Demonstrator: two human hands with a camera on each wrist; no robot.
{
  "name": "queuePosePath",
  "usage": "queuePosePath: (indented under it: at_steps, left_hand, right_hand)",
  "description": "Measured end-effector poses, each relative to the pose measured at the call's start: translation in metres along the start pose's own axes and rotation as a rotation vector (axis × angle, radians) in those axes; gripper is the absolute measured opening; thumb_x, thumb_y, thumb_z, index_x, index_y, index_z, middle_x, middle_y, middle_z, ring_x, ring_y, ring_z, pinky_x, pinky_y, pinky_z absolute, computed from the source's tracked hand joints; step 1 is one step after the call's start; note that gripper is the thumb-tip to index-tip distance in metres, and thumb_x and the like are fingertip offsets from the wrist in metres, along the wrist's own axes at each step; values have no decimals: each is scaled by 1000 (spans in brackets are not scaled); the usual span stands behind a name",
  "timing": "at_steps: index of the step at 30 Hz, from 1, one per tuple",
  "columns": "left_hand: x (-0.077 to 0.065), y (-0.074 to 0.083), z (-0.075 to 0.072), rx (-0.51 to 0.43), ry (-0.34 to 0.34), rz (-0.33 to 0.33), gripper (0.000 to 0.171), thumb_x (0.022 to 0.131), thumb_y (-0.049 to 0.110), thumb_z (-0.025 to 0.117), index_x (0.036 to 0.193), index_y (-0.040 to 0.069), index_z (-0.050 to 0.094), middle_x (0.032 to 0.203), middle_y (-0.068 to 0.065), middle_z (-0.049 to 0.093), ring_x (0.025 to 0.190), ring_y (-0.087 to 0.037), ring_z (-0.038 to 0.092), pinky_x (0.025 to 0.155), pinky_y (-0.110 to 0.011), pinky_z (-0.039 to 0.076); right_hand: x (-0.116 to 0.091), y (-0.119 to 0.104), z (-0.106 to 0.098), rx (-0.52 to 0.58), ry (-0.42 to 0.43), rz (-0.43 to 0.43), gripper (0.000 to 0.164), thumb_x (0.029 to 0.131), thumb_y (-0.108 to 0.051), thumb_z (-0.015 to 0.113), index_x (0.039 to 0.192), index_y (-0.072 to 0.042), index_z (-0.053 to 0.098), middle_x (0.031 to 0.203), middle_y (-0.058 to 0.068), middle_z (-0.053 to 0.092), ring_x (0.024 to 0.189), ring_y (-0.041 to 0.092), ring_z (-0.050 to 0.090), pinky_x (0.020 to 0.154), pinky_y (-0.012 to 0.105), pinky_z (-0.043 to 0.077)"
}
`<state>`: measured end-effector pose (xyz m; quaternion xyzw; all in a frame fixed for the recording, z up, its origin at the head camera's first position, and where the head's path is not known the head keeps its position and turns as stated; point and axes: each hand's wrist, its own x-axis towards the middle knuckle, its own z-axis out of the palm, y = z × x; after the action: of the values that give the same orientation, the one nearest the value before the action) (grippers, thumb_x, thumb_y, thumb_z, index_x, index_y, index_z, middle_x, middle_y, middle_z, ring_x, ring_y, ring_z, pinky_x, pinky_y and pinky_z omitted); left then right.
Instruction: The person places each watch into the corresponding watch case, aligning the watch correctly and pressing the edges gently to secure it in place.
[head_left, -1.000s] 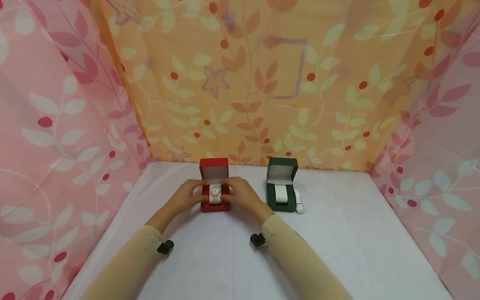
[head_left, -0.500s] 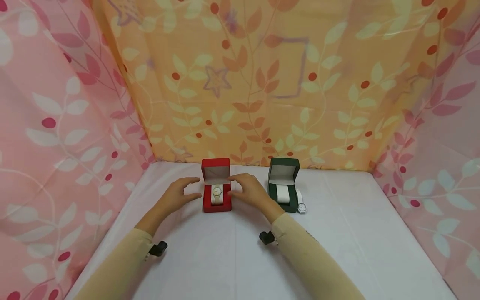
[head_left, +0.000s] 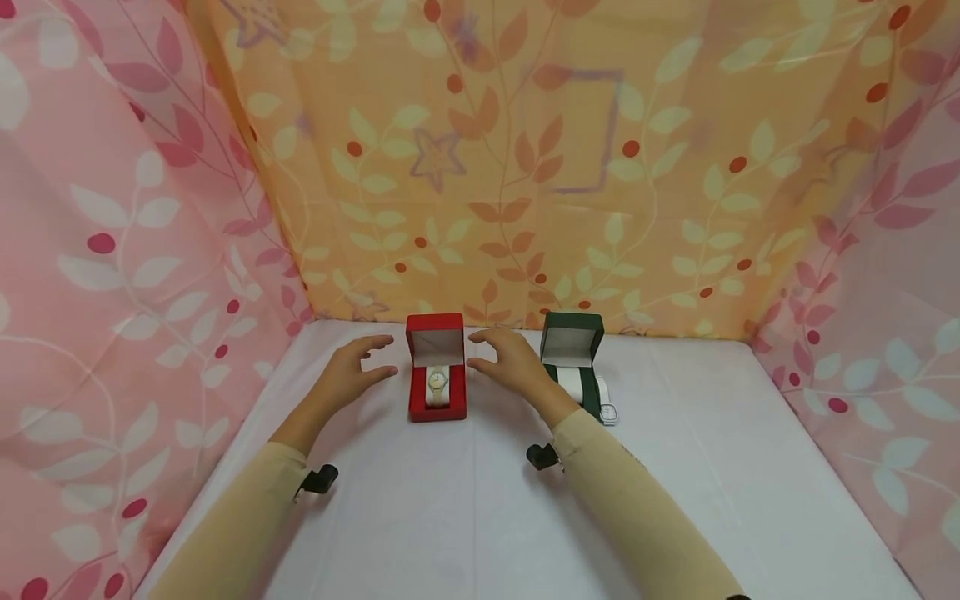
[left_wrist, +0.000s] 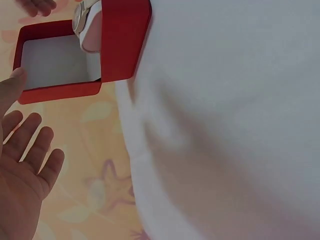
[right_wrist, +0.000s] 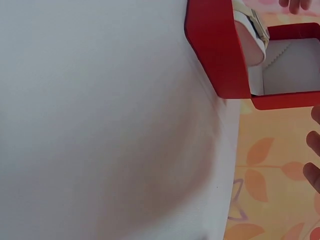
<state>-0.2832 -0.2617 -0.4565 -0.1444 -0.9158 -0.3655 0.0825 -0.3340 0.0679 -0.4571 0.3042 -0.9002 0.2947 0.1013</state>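
A red watch box (head_left: 438, 415) stands on the table with its lid raised. Inside it, a pale-strapped wristwatch (head_left: 438, 382) is wrapped round a white cushion. My left hand (head_left: 347, 371) hovers just left of the box, fingers and thumb spread apart, holding nothing. On the other side, my right hand (head_left: 512, 363) has a similar loose pose and sits beside the raised lid. The left wrist view shows the left hand's fingers (left_wrist: 37, 145) spread near the lid. At the edge of the right wrist view, some fingertips (right_wrist: 313, 142) of the right hand appear.
A dark green watch box (head_left: 572, 325), also with its lid up, holds a bare white cushion (head_left: 570, 385); the right hand and wrist partly cover it. Against its right side lies a white wristwatch (head_left: 608, 411). Floral cloth walls (head_left: 487, 167) enclose the white table (head_left: 450, 517).
Both hands have let go of the watch in the red box and drawn apart, one to each side. The watch stays on its cushion.
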Motion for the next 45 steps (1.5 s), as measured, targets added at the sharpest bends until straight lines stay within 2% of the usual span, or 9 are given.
queuePosePath:
  at_steps: [5, 8, 12, 15, 18, 21, 27, 37, 45]
  left_hand:
    - [8, 0, -2, 4, 14, -13, 64, 89, 35, 81, 146, 15, 57, 143, -15, 60, 124, -41, 58, 104, -59, 49]
    - [13, -1, -3, -5, 12, -23, 67, 90, 36, 81, 147, 16, 55, 145, -15, 59, 125, -40, 58, 105, -59, 49]
    - [20, 0, -3, -35, 8, -22, 66, 89, 29, 82, 147, 16, 55, 145, -13, 59, 129, -35, 56, 108, -56, 47]
    - [25, 0, -2, -27, 8, -10, 64, 89, 25, 82, 146, 15, 55, 144, -12, 60, 130, -34, 55, 109, -54, 46]
    - [31, 1, -2, -7, 10, 3, 64, 89, 24, 82, 146, 13, 55, 143, -14, 60, 129, -35, 55, 108, -55, 46]
    - [36, 1, -2, -3, 8, 15, 65, 89, 24, 82, 146, 10, 54, 143, -15, 60, 130, -35, 54, 108, -54, 46]
    - [45, 4, 0, -11, 0, 35, 62, 91, 24, 80, 146, 8, 55, 143, -13, 60, 133, -33, 52, 111, -53, 44]
    - [54, 9, 3, -3, -10, 39, 58, 93, 24, 78, 145, 11, 56, 140, -12, 62, 134, -30, 54, 112, -55, 43]
    - [56, 10, 2, -15, -7, 51, 54, 93, 22, 78, 142, 10, 60, 137, -11, 65, 131, -30, 55, 112, -56, 43]
  right_hand:
    - [8, 1, -3, 54, 14, 37, 47, 91, -35, 79, 133, -17, 68, 130, 0, 68, 127, 21, 59, 110, 45, 48]
    - [13, 5, -1, 80, 29, 42, 47, 91, -33, 79, 134, -17, 67, 128, 0, 70, 125, 20, 60, 112, 48, 44]
    - [20, 10, 1, 104, 28, 41, 48, 92, -33, 79, 135, -15, 66, 128, 2, 70, 125, 21, 62, 119, 56, 33]
    - [24, 12, 2, 124, 15, 60, 56, 92, -34, 79, 142, -19, 60, 133, 1, 68, 129, 21, 60, 118, 56, 35]
    - [28, 11, 1, 142, 7, 67, 63, 92, -33, 79, 149, -25, 53, 138, 1, 66, 131, 21, 58, 112, 52, 44]
    - [32, 10, -1, 155, 2, 60, 68, 92, -32, 79, 153, -25, 49, 140, 2, 64, 133, 23, 57, 112, 53, 45]
    - [39, 9, 0, 176, -10, 66, 65, 93, -31, 77, 152, -18, 51, 141, 4, 63, 136, 25, 54, 113, 54, 43]
    - [43, 9, 6, 215, -35, 80, 63, 95, -30, 75, 152, -22, 50, 140, 5, 65, 134, 23, 57, 114, 52, 43]
    - [43, 8, 5, 182, -56, 66, 60, 98, -29, 72, 153, -22, 49, 136, 7, 67, 135, 28, 56, 114, 53, 43]
